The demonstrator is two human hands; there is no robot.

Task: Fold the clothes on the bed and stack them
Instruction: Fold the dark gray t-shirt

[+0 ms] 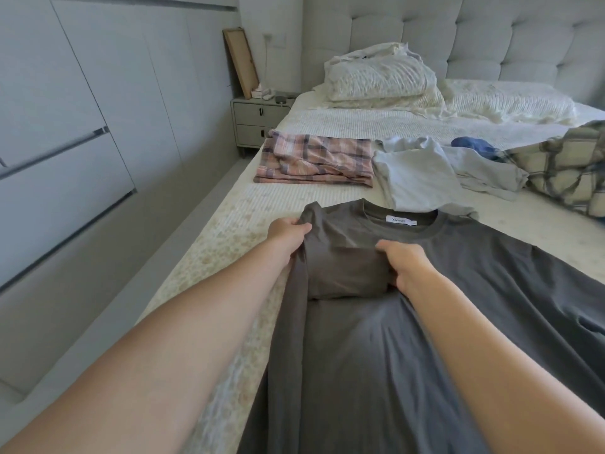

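While both hands grip it, the grey T-shirt [376, 339] lies half-folded.

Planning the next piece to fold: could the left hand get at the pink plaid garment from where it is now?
Probably yes. The pink plaid garment lies uncovered beyond the left hand with only bare bed between them. But that hand grips the grey T-shirt and must let go first.

body: two bare forearms | left hand [288, 232]: no rings | right hand [406, 263]: no rings | sleeves: none visible
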